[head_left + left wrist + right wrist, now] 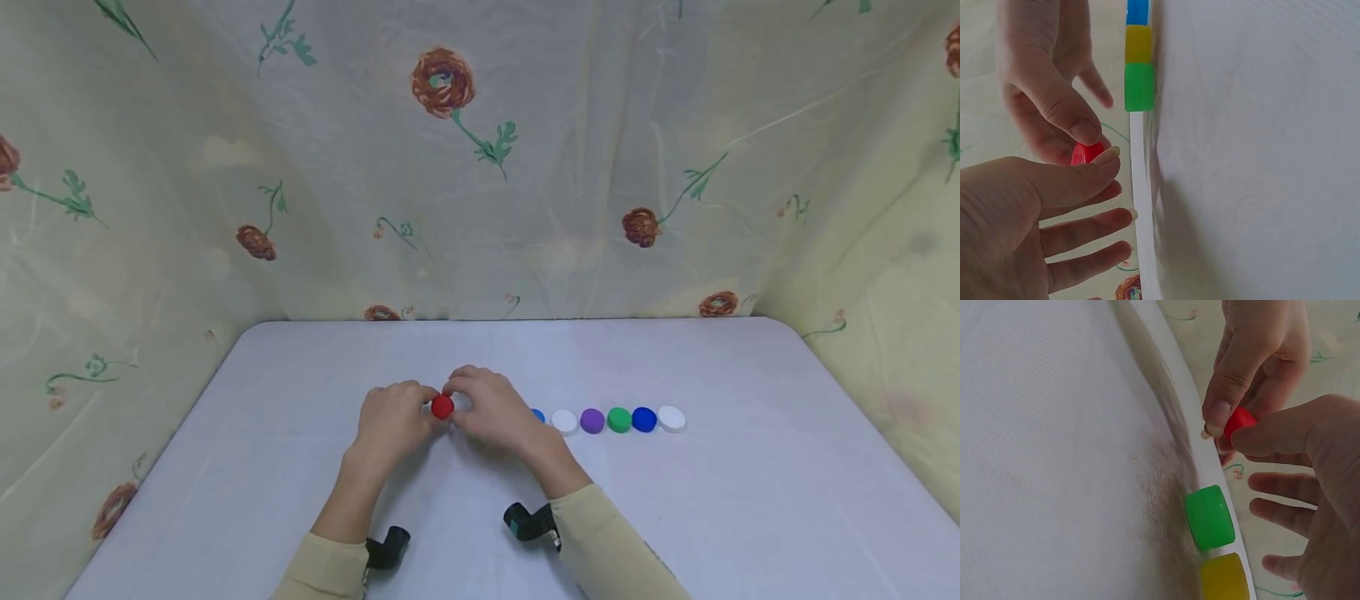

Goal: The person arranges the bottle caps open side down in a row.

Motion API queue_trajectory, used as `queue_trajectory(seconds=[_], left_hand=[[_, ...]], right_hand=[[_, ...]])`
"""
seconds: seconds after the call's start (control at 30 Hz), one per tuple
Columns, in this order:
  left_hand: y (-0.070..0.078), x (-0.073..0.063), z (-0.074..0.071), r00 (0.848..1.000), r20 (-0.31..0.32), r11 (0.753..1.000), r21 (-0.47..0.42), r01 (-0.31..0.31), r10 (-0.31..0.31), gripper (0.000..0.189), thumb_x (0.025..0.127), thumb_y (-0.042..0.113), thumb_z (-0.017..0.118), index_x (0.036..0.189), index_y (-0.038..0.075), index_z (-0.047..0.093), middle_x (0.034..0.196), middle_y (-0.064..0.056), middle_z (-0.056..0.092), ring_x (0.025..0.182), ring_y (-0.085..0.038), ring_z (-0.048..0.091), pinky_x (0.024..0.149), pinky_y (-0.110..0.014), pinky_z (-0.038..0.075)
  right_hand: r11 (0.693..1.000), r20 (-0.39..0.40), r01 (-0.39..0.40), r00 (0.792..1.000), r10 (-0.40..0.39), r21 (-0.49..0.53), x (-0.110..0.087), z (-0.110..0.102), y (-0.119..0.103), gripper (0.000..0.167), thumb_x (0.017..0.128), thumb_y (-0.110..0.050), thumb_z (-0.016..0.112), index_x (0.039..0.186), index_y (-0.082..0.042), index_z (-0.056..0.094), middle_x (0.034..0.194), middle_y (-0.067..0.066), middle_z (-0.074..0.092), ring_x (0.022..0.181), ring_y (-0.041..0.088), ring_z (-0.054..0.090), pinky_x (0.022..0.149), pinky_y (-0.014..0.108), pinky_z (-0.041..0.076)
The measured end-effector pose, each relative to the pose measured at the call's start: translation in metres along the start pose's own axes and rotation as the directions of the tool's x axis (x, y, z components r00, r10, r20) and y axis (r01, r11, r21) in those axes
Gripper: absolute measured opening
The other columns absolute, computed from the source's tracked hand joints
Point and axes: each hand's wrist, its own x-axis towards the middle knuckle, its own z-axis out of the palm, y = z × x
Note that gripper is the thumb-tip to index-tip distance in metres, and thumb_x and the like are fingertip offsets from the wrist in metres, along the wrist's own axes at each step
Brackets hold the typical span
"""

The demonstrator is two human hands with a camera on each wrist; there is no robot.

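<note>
A small red round cap (442, 407) is held between both hands above the white table. My left hand (393, 421) pinches it from the left with thumb and fingers. From the other side, my right hand (491, 408) pinches the same cap. Both thumbs lie against the red cap (1085, 153) in the left wrist view, where the other fingers of the left hand are spread. Nearest to the right hand stand a green cap (1210, 517) and a yellow cap (1225, 578), which the right hand hides in the head view.
A row of caps runs rightward across the table (735, 500): a partly hidden blue cap (538, 415), then white (564, 422), purple (592, 421), green (619, 419), dark blue (644, 419) and white (672, 419). Flowered cloth (555, 167) hangs behind.
</note>
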Motion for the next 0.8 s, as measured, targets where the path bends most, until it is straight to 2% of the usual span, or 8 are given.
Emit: queue_trajectory(seconds=[0.23,0.57,0.67,0.8], left_hand=[[-0.0019,0.0011,0.0018,1.000,0.017,1.000,-0.006,0.003,-0.003,0.022,0.082,0.021,0.081,0.102,0.015,0.079,0.095,-0.005,0.076,0.088,-0.021,0.070,0.076,-0.039,0.053],[0.0000,0.0013,0.0015,0.998,0.050,0.999,-0.016,0.037,-0.036,0.026,0.079,0.021,0.085,0.103,0.016,0.079,0.100,-0.004,0.076,0.094,-0.021,0.069,0.082,-0.041,0.052],[-0.0002,0.0012,0.0016,0.998,0.055,0.999,-0.020,0.030,-0.029,0.024,0.079,0.021,0.084,0.102,0.016,0.079,0.099,-0.004,0.076,0.094,-0.021,0.069,0.081,-0.041,0.052],[-0.0008,0.0007,0.0025,0.998,0.061,1.000,-0.024,0.018,-0.016,0.022,0.079,0.021,0.084,0.100,0.017,0.079,0.098,-0.003,0.076,0.094,-0.020,0.069,0.080,-0.040,0.051]], right_hand=[[1.000,0.006,0.005,1.000,-0.005,-0.007,-0.0010,-0.0011,-0.0002,0.024,0.089,-0.022,0.068,0.112,-0.016,0.071,0.131,0.004,0.063,0.122,0.025,0.058,0.105,0.046,0.047],[0.998,0.048,-0.060,0.997,0.059,0.024,-0.0030,-0.0013,0.0009,0.022,0.090,-0.028,0.067,0.106,-0.016,0.074,0.136,0.006,0.061,0.127,0.028,0.056,0.107,0.049,0.045],[0.998,0.061,-0.064,0.996,0.063,0.024,-0.0036,-0.0016,0.0016,0.023,0.089,-0.028,0.067,0.107,-0.015,0.074,0.138,0.006,0.060,0.130,0.029,0.055,0.109,0.050,0.043],[0.998,0.075,-0.064,0.995,0.062,0.017,-0.0040,-0.0017,0.0022,0.021,0.088,-0.027,0.067,0.105,-0.016,0.075,0.135,0.005,0.062,0.126,0.027,0.057,0.107,0.048,0.045]])
